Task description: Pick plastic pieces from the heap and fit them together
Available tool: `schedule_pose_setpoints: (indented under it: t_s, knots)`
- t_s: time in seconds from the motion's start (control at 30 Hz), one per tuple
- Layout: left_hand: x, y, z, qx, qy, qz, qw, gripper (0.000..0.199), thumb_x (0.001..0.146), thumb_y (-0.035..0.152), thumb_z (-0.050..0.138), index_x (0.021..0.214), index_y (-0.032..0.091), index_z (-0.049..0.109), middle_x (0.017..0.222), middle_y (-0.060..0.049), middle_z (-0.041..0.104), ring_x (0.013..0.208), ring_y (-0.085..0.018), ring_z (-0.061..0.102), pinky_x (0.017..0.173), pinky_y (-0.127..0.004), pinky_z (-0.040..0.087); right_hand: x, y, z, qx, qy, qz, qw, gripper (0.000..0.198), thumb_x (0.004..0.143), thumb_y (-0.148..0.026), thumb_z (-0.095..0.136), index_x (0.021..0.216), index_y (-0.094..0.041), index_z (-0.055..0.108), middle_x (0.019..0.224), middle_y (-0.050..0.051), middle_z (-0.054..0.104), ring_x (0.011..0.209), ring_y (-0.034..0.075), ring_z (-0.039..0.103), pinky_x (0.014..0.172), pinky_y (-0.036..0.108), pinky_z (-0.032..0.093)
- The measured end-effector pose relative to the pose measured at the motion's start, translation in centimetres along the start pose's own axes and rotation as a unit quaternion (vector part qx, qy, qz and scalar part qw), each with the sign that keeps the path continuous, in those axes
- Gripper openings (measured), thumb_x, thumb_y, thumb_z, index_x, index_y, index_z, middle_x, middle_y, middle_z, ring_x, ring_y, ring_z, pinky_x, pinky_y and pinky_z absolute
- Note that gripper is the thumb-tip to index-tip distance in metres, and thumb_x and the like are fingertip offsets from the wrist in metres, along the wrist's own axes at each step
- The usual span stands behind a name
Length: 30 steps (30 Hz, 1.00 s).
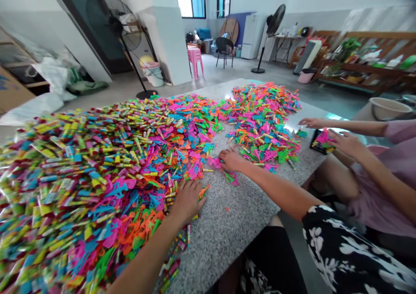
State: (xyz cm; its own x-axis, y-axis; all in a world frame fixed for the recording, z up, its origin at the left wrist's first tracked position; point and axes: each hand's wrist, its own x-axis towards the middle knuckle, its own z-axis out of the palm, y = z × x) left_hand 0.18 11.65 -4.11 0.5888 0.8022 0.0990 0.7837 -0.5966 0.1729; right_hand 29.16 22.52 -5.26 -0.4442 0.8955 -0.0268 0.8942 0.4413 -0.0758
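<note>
My left hand (186, 202) lies at the near edge of a large heap, its fingers stretched over small printed tubes and plastic pieces. An orange and green plastic piece (203, 192) shows beside its thumb. Further forward, my right hand (232, 160) is closed, fingers curled, with a pink plastic piece (213, 162) at the fingertips. Beneath it a green and pink piece (231, 178) rests on the speckled stone table (224, 229). The heap of yellow, red and blue tubes (81, 151) mixes with brightly coloured flat plastic shapes (191, 121).
A second heap of plastic pieces (264, 125) stands across the table. On the right, a co-worker's hands (346, 144) hold colourful pieces by a black basket (318, 142). Standing fans (274, 21), a pink stool (195, 60) and a wooden bench (380, 38) are beyond.
</note>
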Motion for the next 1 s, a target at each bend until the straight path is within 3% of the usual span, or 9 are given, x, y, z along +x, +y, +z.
schedule_pose_setpoints:
  t_s: [0.2,0.3,0.4,0.47,0.53,0.6,0.67,0.83,1.0]
  knots:
    - [-1.5,0.1,0.2,-0.004,-0.009,-0.003,1.0,0.046,0.096,0.042,0.068,0.138,0.022,0.068,0.149,-0.014,0.067,0.139,-0.036,0.059,0.122,-0.056,0.04,-2.1,3.0,-1.4,0.056,0.01,0.02,0.998,0.029,0.097,-0.028,0.061,0.116,-0.015,0.079,0.115,0.015,0.077,0.114,0.029,0.07,0.104,0.035,0.047]
    - [-2.1,0.1,0.3,-0.004,-0.013,-0.006,1.0,0.048,0.097,0.041,0.067,0.141,0.022,0.067,0.153,-0.014,0.064,0.142,-0.036,0.057,0.124,-0.056,0.038,-2.2,5.8,-3.6,0.092,0.075,0.132,0.984,0.031,0.1,-0.031,0.056,0.112,-0.015,0.079,0.111,0.016,0.077,0.111,0.029,0.07,0.1,0.035,0.049]
    - [-2.3,0.4,0.1,-0.003,-0.017,-0.006,1.0,0.046,0.095,0.036,0.069,0.139,0.023,0.067,0.151,-0.014,0.065,0.14,-0.036,0.058,0.122,-0.055,0.04,-1.9,8.3,-6.1,0.108,0.244,0.325,0.907,0.045,0.107,-0.039,0.046,0.13,-0.009,0.071,0.126,0.022,0.071,0.121,0.034,0.065,0.105,0.043,0.049]
    - [-2.4,0.7,-0.1,-0.005,-0.019,0.001,1.0,0.043,0.093,0.031,0.07,0.135,0.024,0.069,0.148,-0.014,0.067,0.136,-0.035,0.061,0.12,-0.055,0.043,-1.6,8.4,-6.6,0.104,0.316,0.358,0.872,0.05,0.109,-0.038,0.041,0.142,-0.006,0.062,0.138,0.026,0.064,0.132,0.036,0.058,0.112,0.047,0.045]
    - [-2.5,0.9,-0.4,-0.014,-0.023,0.015,1.0,0.038,0.093,0.026,0.069,0.131,0.025,0.07,0.142,-0.013,0.071,0.131,-0.034,0.064,0.116,-0.053,0.046,-0.9,7.0,-5.9,0.108,0.259,0.304,0.91,0.049,0.109,-0.033,0.039,0.146,-0.007,0.059,0.146,0.026,0.06,0.137,0.035,0.055,0.115,0.045,0.043]
    - [-2.7,1.1,-0.6,-0.033,-0.028,0.026,0.999,0.034,0.094,0.024,0.067,0.128,0.025,0.07,0.134,-0.013,0.074,0.125,-0.032,0.067,0.112,-0.051,0.049,0.4,4.4,-4.3,0.122,0.128,0.223,0.959,0.049,0.107,-0.034,0.046,0.148,-0.01,0.058,0.149,0.024,0.058,0.136,0.033,0.057,0.112,0.042,0.046]
    - [-3.0,1.1,-0.8,-0.059,-0.024,0.025,0.998,0.031,0.095,0.026,0.065,0.126,0.025,0.07,0.128,-0.012,0.076,0.122,-0.031,0.069,0.109,-0.049,0.052,2.1,1.5,-2.6,0.133,0.058,0.18,0.973,0.059,0.103,-0.042,0.057,0.155,-0.014,0.054,0.15,0.022,0.059,0.134,0.033,0.06,0.11,0.04,0.048]
    - [-3.4,0.2,-1.9,-0.155,0.059,-0.073,0.983,0.025,0.095,0.031,0.063,0.118,0.025,0.07,0.118,-0.011,0.077,0.113,-0.029,0.072,0.104,-0.045,0.056,5.6,-3.4,-0.3,0.123,0.01,0.164,0.979,0.072,0.104,-0.061,0.052,0.163,-0.021,0.044,0.161,0.02,0.05,0.145,0.037,0.05,0.115,0.047,0.043]
    - [-4.1,-1.9,-3.7,-0.233,0.183,-0.23,0.927,0.032,0.091,0.042,0.064,0.118,0.024,0.069,0.121,-0.011,0.076,0.114,-0.03,0.072,0.103,-0.044,0.055,3.4,-7.7,1.2,0.11,0.019,0.102,0.989,0.067,0.103,-0.055,0.056,0.161,-0.024,0.048,0.159,0.019,0.049,0.144,0.037,0.05,0.117,0.048,0.042]
